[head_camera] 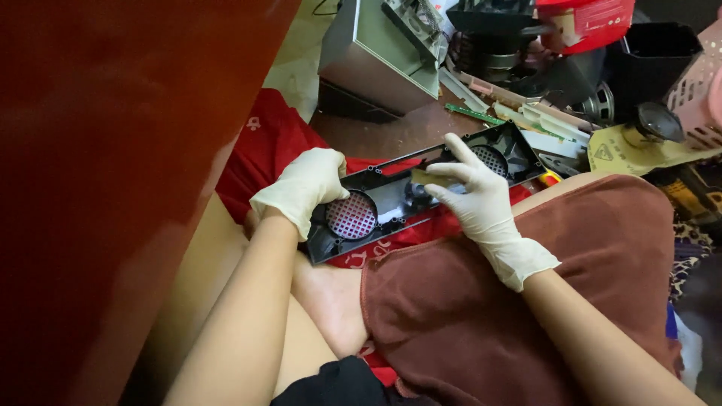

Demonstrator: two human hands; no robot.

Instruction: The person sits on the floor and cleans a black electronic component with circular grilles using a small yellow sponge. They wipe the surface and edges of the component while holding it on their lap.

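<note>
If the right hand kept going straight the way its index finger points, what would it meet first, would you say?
Probably the green circuit strip on the floor past the black speaker panel; the right hand points up and slightly left, though depth is unclear.

left grip (pixel 307 184): cream glove, cuff at wrist | right grip (pixel 472 194): cream glove, ribbed cuff | forearms: bare, sleeveless | lap: brown cloth (pixel 519 301), black garment below it

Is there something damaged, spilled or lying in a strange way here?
Nothing spilled. The black panel lies tilted across the lap, held by the left hand and right hand. Behind it, loose parts lie heaped in disorder beside an opened metal box.
</note>
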